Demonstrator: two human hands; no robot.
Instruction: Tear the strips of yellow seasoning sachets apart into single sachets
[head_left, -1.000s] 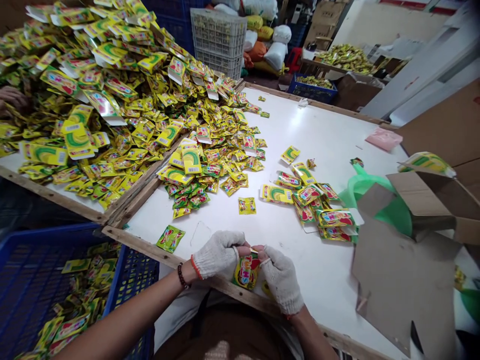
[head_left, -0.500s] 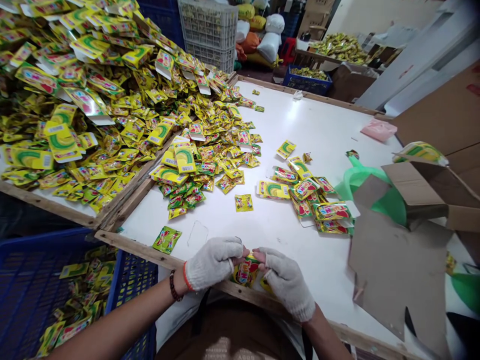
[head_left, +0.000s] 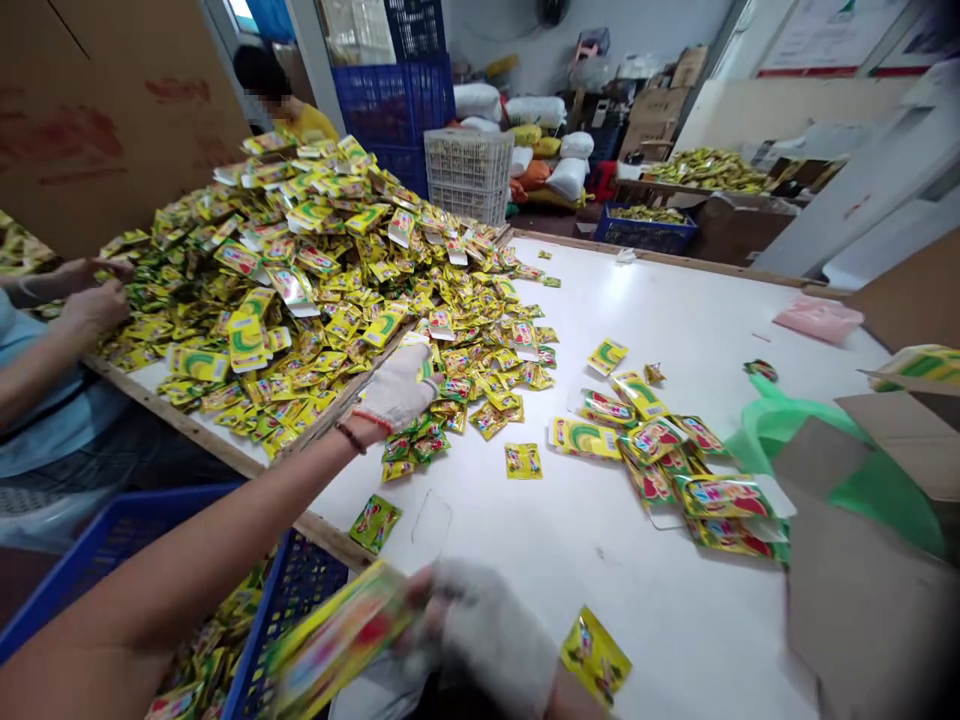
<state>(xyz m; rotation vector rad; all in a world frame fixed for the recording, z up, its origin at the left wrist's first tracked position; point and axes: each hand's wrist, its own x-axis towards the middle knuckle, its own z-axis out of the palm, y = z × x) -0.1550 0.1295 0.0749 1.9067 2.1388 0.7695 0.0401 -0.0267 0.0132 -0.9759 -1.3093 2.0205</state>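
Observation:
My right hand (head_left: 491,630), in a white fingerless glove and smeared by motion, grips the end of a yellow candy box (head_left: 341,640) at the table's near edge. The box is tilted and blurred, with red and green print. My left hand (head_left: 401,388), gloved the same way, reaches to the small yellow boxes and sachets at the divider. Its fingertips are partly hidden among them, so I cannot tell whether it grips one. A green sachet (head_left: 375,523) lies in front of it, and a yellow-green sachet (head_left: 596,655) lies right of my right hand.
A big heap of boxes and sachets (head_left: 337,260) covers the left table. Packed boxes (head_left: 660,450) lie to the right, beside a green bag (head_left: 787,430) and cardboard (head_left: 862,600). A blue crate (head_left: 255,620) stands below left. Another person's hands (head_left: 97,295) are at the heap's far left.
My left hand has left the box and moved forward and left to the pile. My right hand has carried the box leftward. The view has tilted up, bringing another person into sight.

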